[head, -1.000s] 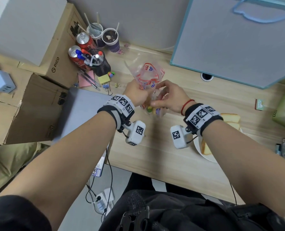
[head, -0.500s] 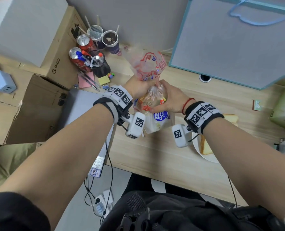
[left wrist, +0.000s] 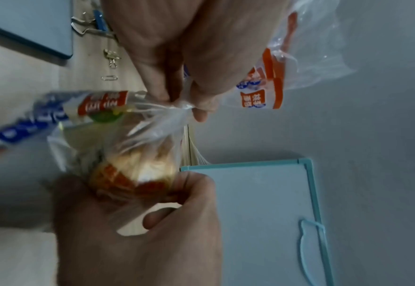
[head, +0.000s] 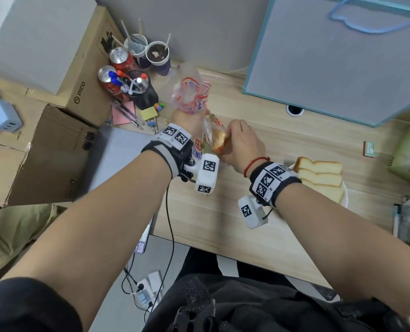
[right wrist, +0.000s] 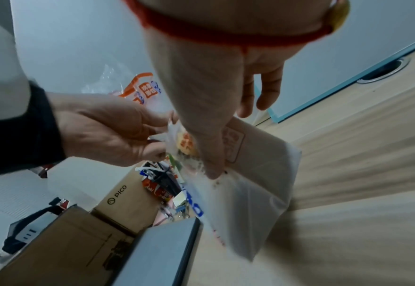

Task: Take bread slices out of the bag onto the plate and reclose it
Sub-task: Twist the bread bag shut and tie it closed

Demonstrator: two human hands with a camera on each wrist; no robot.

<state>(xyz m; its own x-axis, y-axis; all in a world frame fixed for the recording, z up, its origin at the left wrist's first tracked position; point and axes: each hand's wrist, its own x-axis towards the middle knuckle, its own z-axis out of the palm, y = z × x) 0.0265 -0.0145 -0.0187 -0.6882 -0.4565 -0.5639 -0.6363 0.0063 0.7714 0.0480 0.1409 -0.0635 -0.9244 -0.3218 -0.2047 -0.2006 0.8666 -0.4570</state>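
The left hand (head: 189,121) pinched the twisted neck of the bread bag (head: 192,97) above the surface (head: 259,140); the right hand (head: 242,144) gripped its loaf end. Right of them, slices (head: 318,176) lay on the plate (head: 344,202).

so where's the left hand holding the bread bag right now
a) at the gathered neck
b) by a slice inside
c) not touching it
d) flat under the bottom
a: the left hand pinches the bread bag at its bunched neck, while the right hand holds the loaf end.
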